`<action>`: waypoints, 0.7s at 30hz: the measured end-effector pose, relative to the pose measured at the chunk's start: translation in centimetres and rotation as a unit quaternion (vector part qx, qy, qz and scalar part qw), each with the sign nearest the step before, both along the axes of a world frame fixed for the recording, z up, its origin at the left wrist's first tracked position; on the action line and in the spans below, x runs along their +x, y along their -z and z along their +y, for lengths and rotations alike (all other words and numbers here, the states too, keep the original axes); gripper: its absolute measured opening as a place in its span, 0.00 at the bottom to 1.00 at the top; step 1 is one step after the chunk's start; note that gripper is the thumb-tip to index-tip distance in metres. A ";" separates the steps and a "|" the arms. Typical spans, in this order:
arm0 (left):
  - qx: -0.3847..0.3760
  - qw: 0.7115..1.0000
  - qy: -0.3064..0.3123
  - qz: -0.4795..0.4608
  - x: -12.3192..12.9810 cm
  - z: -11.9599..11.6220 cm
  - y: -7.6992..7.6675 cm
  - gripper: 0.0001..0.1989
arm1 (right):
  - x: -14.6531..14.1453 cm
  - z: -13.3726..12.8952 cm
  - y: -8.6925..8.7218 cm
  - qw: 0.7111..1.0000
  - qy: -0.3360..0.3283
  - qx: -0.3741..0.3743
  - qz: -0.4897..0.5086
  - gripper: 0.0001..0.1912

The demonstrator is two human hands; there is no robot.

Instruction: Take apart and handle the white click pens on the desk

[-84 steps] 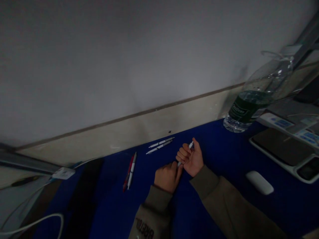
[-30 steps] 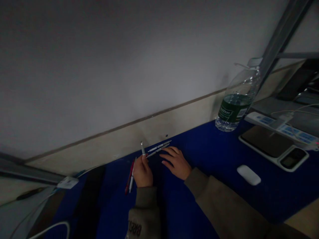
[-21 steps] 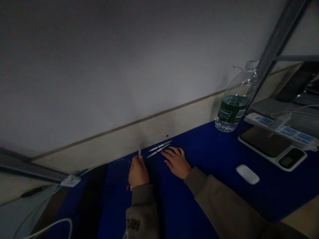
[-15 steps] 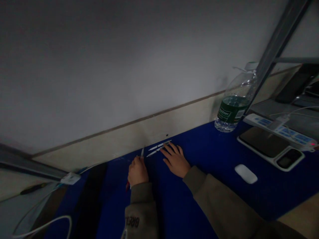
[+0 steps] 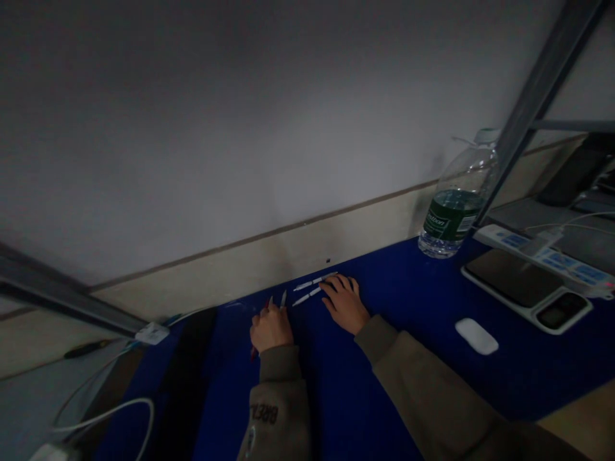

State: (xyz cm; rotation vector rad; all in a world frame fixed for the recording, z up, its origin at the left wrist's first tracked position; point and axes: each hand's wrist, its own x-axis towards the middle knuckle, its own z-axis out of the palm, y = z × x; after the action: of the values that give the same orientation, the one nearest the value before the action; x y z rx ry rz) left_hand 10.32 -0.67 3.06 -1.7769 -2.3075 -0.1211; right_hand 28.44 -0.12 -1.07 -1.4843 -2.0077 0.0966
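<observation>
My left hand [image 5: 272,328] is on the blue desk top [image 5: 346,390], its fingers curled over pens. The tip of a white pen [image 5: 284,297] pokes out past its fingers, and parts of a red pen [image 5: 253,352] show beside it; the rest is hidden beneath the palm. To the right, two slim white pens lie side by side near the wall, an upper pen [image 5: 307,283] and a lower pen [image 5: 304,297]. My right hand [image 5: 346,306] rests palm down with its extended fingers over their right ends.
A clear water bottle [image 5: 449,221] with a green label stands against the wall. On the right are a white mouse [image 5: 476,336], a small scale [image 5: 519,282] and a power strip [image 5: 562,262] with a plug. A black strip [image 5: 185,371] and white cable [image 5: 148,416] are at left.
My left hand has rolled more palm down, and more pen tips show past its fingers. My right hand's fingers have drawn closer together over the white pens. The view has shifted slightly.
</observation>
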 end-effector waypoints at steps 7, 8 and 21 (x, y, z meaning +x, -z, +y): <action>-0.021 0.998 -0.007 -0.054 -0.2 -0.2 -0.5 0.13 | 0.1 0.1 0.3 1.000 0.010 0.010 0.014 0.08; -0.022 0.998 -0.011 -0.060 -0.2 -0.2 -0.7 0.12 | 0.1 0.1 0.4 1.000 0.005 0.011 0.017 0.07; 0.073 0.985 0.155 -0.030 0.7 -0.1 -0.4 0.19 | 0.6 0.9 1.0 0.982 -0.098 -0.062 0.146 0.06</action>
State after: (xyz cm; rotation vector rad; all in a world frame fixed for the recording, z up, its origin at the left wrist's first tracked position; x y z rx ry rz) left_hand 11.01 -0.75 3.50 -2.0655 -1.9831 -0.3891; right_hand 29.07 0.77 -2.09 -1.2582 -1.9272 0.5016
